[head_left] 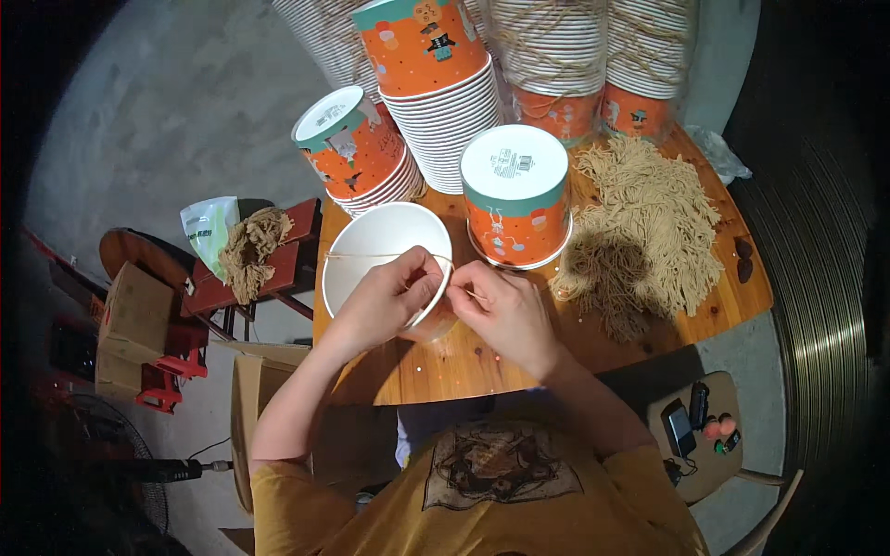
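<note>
A round white-lined paper bucket (366, 222) stands tilted at the front of the wooden table, its mouth turned toward me. A thin tan string (371, 255) runs across the mouth from the left rim to the right rim. At the right rim my left hand (380, 306) is closed in a pinch on the string. Just beside it my right hand (508, 320) pinches a short piece of the string, thumb against forefinger. The fingertips of both hands nearly meet, and whether a hole or knot lies between them is hidden.
Behind stand an upturned orange bucket (517, 227), a tilted bucket stack (352, 157) and a tall stack (440, 111). A heap of tan strings (667, 222) covers the table's right side. A red stool (295, 241) is at left, a chair seat (709, 412) with a phone at lower right.
</note>
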